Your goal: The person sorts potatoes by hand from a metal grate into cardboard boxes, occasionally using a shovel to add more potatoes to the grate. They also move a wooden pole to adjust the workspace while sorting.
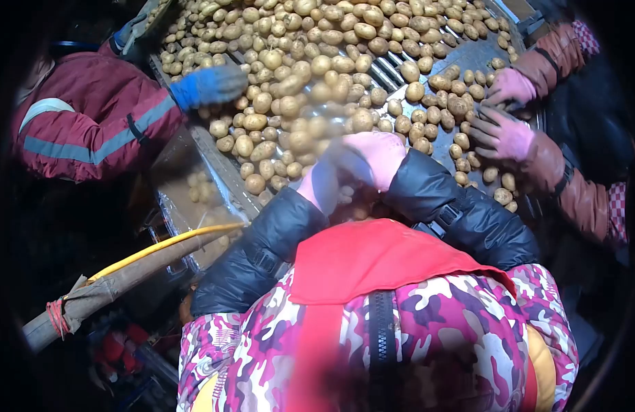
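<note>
Both my hands wear pink gloves with grey finger parts and are close together at the near edge of the sorting table. My left hand [320, 184] is beside my right hand [377, 156], and the two overlap in view. Motion blur smears the grey fingers, so I cannot make out whether they hold anything. A few blurred potatoes [346, 193] show just below and between the hands. Many more potatoes [290, 106] spread over the table directly beyond them, some blurred above my hands.
On the left, a co-worker's blue-gloved hand [214, 85] reaches over the potatoes. A co-worker's pink-gloved hands [504, 132] work at the right edge. A wrapped pole [125, 292] with a yellow hose [159, 248] juts in at lower left, near a bin [194, 223] holding potatoes.
</note>
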Demonstrator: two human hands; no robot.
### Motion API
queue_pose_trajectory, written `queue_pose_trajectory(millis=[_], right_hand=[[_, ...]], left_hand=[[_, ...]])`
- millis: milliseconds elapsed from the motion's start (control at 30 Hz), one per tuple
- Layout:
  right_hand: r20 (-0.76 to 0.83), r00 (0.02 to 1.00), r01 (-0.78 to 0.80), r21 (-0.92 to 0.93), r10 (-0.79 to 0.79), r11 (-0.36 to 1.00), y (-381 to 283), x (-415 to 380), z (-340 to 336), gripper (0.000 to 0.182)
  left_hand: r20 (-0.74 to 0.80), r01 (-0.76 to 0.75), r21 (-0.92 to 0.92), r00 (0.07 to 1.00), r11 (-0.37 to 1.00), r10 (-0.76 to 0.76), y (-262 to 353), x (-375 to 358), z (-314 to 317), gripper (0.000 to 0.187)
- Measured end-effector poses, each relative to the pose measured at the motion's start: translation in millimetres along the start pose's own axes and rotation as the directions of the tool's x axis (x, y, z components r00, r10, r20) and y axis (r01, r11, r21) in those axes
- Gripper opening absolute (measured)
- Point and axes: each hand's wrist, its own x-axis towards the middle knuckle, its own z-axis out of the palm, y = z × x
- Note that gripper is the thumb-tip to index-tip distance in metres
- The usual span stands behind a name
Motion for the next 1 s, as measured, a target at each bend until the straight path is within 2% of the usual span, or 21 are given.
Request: queue_pose_trajectory(millis=[100,133,167,233,333,367,400,433,467,500,567,600,667,700,733,833,867,900,933,967,1000], right_hand=[[0.035,0.97,-0.235,0.374,0.24,0.897,-1,-6,0,0.062],[0.027,0.971,-0.22,0.488,0.237,0.845,-6,-12,-1,0.066],[0.019,0.972,-0.2,0.594,0.235,0.779,-11,-19,-2,0.069],[0.011,0.982,-0.179,0.392,0.189,0.902,3,-10,-3,0.07],[-0.054,0.995,-0.075,0.146,0.084,0.986,15,-4,2,0.072],[-0.042,0.984,-0.158,0.272,0.176,0.949,15,-2,4,0.073],[-0.03,0.963,-0.234,0.393,0.266,0.889,15,0,6,0.074],[0.085,0.889,-0.392,0.649,0.449,0.652,11,3,6,0.075],[0.151,0.87,-0.411,0.749,0.47,0.519,8,1,0,0.074],[0.217,0.845,-0.426,0.826,0.489,0.37,3,-2,-7,0.074],[0.073,0.882,-0.318,0.822,0.466,0.472,5,1,5,0.064],[-0.036,0.925,-0.239,0.719,0.378,0.653,7,1,9,0.057],[-0.196,0.971,-0.041,0.416,0.134,0.908,-1,3,11,0.055],[-0.241,0.971,0.068,0.234,-0.01,0.97,-4,6,12,0.06],[-0.223,0.972,0.105,0.145,-0.071,0.984,-7,9,13,0.06],[-0.173,0.971,0.165,-0.029,-0.168,0.986,-20,14,8,0.061],[-0.147,0.97,0.185,-0.061,-0.192,0.981,-27,19,7,0.062],[-0.134,0.972,0.19,-0.018,-0.191,0.982,-32,22,7,0.06],[-0.117,0.969,0.225,0.03,-0.22,0.974,-36,27,9,0.058],[-0.067,0.975,0.22,0.115,-0.214,0.969,-30,32,15,0.055],[-0.061,0.97,0.238,0.074,-0.234,0.968,-16,36,27,0.053]], left_hand=[[-0.018,0.371,-0.204,0.924,0.906,-0.382,13,-14,3,0.061],[0.099,0.402,-0.323,0.914,0.857,-0.392,14,-12,4,0.064],[0.017,0.324,-0.259,0.943,0.91,-0.331,8,-9,6,0.064],[-0.138,0.178,-0.115,0.971,0.977,-0.193,4,-7,13,0.065],[-0.078,0.242,-0.433,0.95,0.868,-0.303,17,-11,25,0.065],[0.06,0.299,-0.417,0.952,0.859,-0.302,20,-13,21,0.065],[0.196,0.35,-0.391,0.935,0.851,-0.295,23,-16,10,0.065],[0.327,0.401,-0.357,0.9,0.844,-0.289,26,-20,1,0.065],[0.536,0.476,-0.54,0.83,0.694,-0.153,18,-18,-9,0.068],[0.488,0.429,-0.548,0.861,0.718,-0.142,17,-18,-13,0.069],[0.381,0.329,-0.561,0.917,0.759,-0.115,30,-24,-11,0.071],[0.475,0.306,-0.506,0.879,0.807,-0.036,21,-16,-24,0.068],[0.017,0.218,-0.489,0.971,0.845,-0.24,46,-38,13,0.068],[0.177,0.232,-0.543,0.971,0.807,-0.159,26,-31,-12,0.072],[0.332,0.266,-0.584,0.94,0.767,-0.073,31,-32,-20,0.075],[-0.052,0.12,-0.58,0.982,0.805,-0.184,40,-47,1,0.067],[-0.067,-0.165,-0.184,0.986,0.969,0.155,27,-47,-4,0.065],[-0.074,-0.45,0.232,0.876,0.863,0.477,14,-49,-8,0.062],[-0.046,-0.576,0.437,0.752,0.691,0.657,8,-49,-20,0.06],[-0.098,-0.406,0.094,0.905,0.909,0.414,7,-48,-30,0.059],[-0.084,-0.038,-0.374,0.996,0.927,0.007,10,-52,-43,0.059]])
